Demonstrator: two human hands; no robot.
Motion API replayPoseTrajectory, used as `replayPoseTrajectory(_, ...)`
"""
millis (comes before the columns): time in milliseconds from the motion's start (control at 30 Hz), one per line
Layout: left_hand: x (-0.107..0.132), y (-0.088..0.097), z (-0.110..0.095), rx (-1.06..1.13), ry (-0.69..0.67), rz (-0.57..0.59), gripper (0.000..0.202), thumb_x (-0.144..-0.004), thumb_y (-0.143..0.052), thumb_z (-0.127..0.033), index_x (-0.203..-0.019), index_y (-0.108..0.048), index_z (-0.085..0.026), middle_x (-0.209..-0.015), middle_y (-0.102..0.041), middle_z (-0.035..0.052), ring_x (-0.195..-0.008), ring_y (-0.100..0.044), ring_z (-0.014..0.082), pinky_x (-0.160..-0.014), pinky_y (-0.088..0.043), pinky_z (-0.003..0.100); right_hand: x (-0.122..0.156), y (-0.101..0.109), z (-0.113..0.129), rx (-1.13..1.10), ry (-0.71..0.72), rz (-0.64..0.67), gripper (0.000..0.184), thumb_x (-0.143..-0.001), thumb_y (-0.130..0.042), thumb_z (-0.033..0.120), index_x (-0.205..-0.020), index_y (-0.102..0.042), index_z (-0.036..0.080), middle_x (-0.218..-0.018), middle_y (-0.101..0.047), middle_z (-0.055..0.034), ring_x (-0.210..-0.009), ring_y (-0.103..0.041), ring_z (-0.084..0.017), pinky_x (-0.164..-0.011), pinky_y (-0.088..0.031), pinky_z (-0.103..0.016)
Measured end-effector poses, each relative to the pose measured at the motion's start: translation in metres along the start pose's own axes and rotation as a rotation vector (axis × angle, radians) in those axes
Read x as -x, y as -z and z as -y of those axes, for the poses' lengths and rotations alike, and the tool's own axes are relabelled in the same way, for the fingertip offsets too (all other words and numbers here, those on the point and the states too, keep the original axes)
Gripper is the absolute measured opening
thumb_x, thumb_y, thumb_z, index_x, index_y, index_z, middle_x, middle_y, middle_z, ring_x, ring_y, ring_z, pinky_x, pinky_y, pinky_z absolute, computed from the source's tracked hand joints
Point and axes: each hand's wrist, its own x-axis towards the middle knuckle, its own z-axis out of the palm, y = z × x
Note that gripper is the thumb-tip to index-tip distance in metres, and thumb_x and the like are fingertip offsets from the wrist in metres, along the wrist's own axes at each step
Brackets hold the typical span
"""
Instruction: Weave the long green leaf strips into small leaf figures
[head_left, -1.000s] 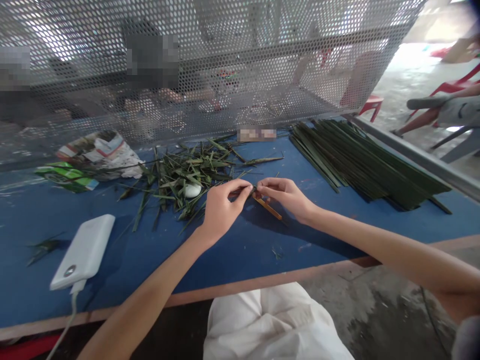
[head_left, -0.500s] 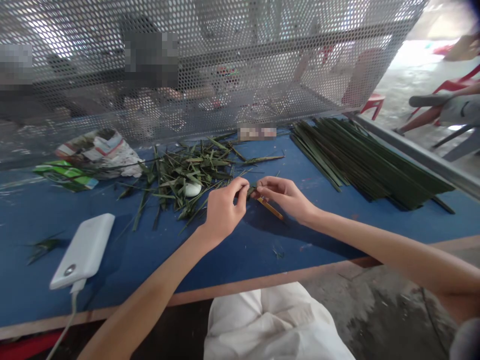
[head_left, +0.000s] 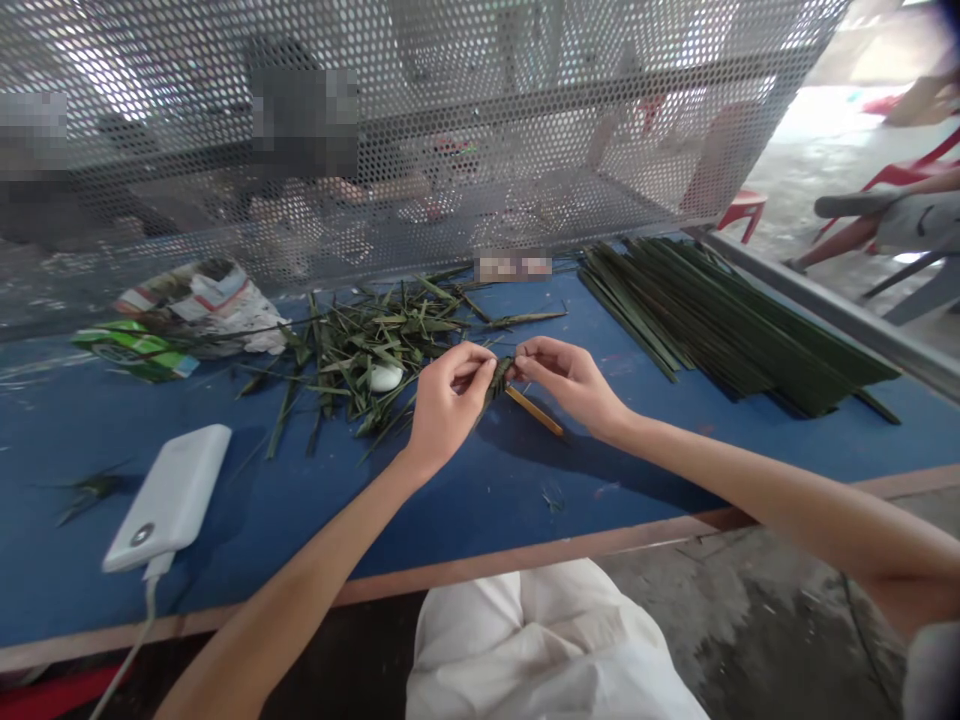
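Note:
Between my hands is a small folded piece of green leaf [head_left: 500, 374], partly covered by fingers. My left hand [head_left: 450, 395] pinches its left side with thumb and fingertips. My right hand [head_left: 564, 378] pinches the opposite side, its fingers curled. Below the hands a yellow tool with a slim handle [head_left: 536, 412] lies on the blue table [head_left: 450, 520]; its far end is hidden. Just left of my hands spreads a heap of cut leaf scraps [head_left: 405, 325], with a white rounded object [head_left: 385, 377] among them.
Long dark green leaf strips [head_left: 727, 320] lie stacked at the right. A white power bank [head_left: 169, 495] with a cable, a green packet [head_left: 139, 350] and a crumpled bag [head_left: 217, 305] are at the left. A perforated metal screen [head_left: 450, 130] stands behind; people are beyond it.
My left hand has turned slightly, and more of the folded leaf piece shows between the fingers. My right hand has shifted a little up. Both hands keep their pinch.

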Motion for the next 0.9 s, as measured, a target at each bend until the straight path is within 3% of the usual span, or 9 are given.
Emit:
replayPoseTrajectory(167, -0.011, 0.001, 0.007, 0.169, 0.118, -0.047, 0.016, -0.08, -0.067, -0.035, -0.076, -0.067, -0.019, -0.067, -0.068, 0.0027, -0.064, -0.065, 0.0161, -0.057, -0.051, 0.025, -0.013, 0.001, 0.006, 0.059, 0.052, 0.005, 0.027, -0.084, -0.063, 0.045, -0.086, -0.061, 0.018, -0.085, -0.068, -0.0052, -0.084, -0.064, -0.017, -0.082, -0.051, -0.034)
replayPoseTrajectory(367, -0.015, 0.003, 0.017, 0.144, 0.07, -0.188, 0.014, -0.078, -0.068, -0.033, -0.075, -0.068, -0.019, -0.071, -0.069, 0.0033, -0.069, -0.066, 0.0167, -0.064, -0.053, 0.027, -0.027, -0.003, 0.005, 0.105, 0.122, -0.031, 0.029, -0.082, -0.064, 0.046, -0.088, -0.062, 0.018, -0.083, -0.068, -0.0047, -0.083, -0.063, -0.016, -0.083, -0.049, -0.032)
replayPoseTrajectory(500, -0.015, 0.005, 0.017, 0.144, 0.036, -0.225, 0.014, -0.075, -0.069, -0.032, -0.073, -0.068, -0.018, -0.072, -0.07, 0.0037, -0.072, -0.067, 0.0166, -0.068, -0.054, 0.027, -0.019, -0.008, 0.0, 0.151, 0.111, -0.093, 0.039, -0.087, -0.055, 0.056, -0.083, -0.061, 0.018, -0.075, -0.065, -0.0034, -0.07, -0.059, -0.013, -0.069, -0.047, -0.027)
replayPoseTrajectory(600, -0.018, 0.005, 0.015, 0.243, 0.098, -0.279, 0.016, -0.073, -0.07, -0.034, -0.074, -0.068, -0.018, -0.073, -0.07, 0.0038, -0.071, -0.067, 0.0164, -0.068, -0.053, 0.027, -0.004, -0.02, -0.006, 0.267, -0.017, 0.081, 0.06, -0.091, -0.038, 0.067, -0.064, -0.06, 0.017, -0.052, -0.054, -0.001, -0.051, -0.051, -0.013, -0.055, -0.041, -0.026)
replayPoseTrajectory(667, -0.023, 0.004, 0.014, 0.378, 0.168, -0.299, 0.017, -0.073, -0.07, -0.035, -0.076, -0.067, -0.018, -0.073, -0.071, 0.0039, -0.072, -0.068, 0.0169, -0.069, -0.054, 0.029, 0.004, -0.033, -0.009, 0.354, -0.088, 0.244, 0.06, -0.088, -0.043, 0.068, -0.065, -0.063, 0.017, -0.052, -0.056, -0.0009, -0.053, -0.054, -0.013, -0.056, -0.041, -0.026)
replayPoseTrajectory(800, -0.035, 0.002, 0.008, 0.563, 0.188, -0.302, 0.016, -0.074, -0.067, -0.033, -0.078, -0.067, -0.017, -0.076, -0.072, 0.0051, -0.079, -0.07, 0.0183, -0.077, -0.055, 0.032, 0.005, -0.061, -0.012, 0.128, -0.057, 0.284, 0.052, -0.085, -0.051, 0.067, -0.072, -0.06, 0.018, -0.072, -0.064, -0.0022, -0.07, -0.06, -0.014, -0.067, -0.047, -0.026)
replayPoseTrajectory(900, -0.04, 0.005, 0.002, 0.561, 0.155, -0.323, 0.015, -0.076, -0.064, -0.032, -0.079, -0.066, -0.018, -0.079, -0.072, 0.0058, -0.081, -0.07, 0.0178, -0.077, -0.054, 0.031, -0.001, -0.067, -0.005, -0.114, -0.108, 0.243, 0.048, -0.081, -0.057, 0.066, -0.074, -0.054, 0.018, -0.071, -0.061, -0.0009, -0.07, -0.06, -0.013, -0.071, -0.049, -0.027)
